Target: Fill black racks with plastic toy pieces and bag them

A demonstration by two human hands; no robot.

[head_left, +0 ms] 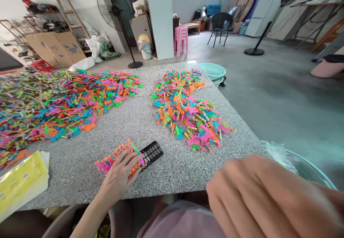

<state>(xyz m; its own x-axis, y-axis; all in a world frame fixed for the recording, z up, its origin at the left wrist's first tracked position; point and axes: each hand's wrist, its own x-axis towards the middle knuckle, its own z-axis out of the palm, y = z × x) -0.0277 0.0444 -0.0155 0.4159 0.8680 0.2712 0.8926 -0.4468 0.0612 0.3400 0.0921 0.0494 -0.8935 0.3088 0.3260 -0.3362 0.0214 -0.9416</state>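
My left hand [122, 168] lies over a tight row of small bright plastic pieces [106, 163], orange, pink and green, with its fingers bent across them. These pieces stand in a black slotted tray [153, 154], whose bare cells show to the right of the fingertips. A green piece [134, 147] sticks up by the index finger. Close to the camera at lower right is my right hand [268, 195], blurred, its fingers curled in. Whatever it may hold is hidden. Beyond the tray lies a loose heap of similar pieces [188, 112], some with striped tubes among them.
A larger heap of pieces [67, 102] covers the left of the speckled tabletop [172, 175]. Yellow printed packets [24, 180] are stacked at left. By the table's right edge are a basin with clear plastic [309, 170] and a turquoise basin [213, 71]. A standing fan [115, 10] is behind.
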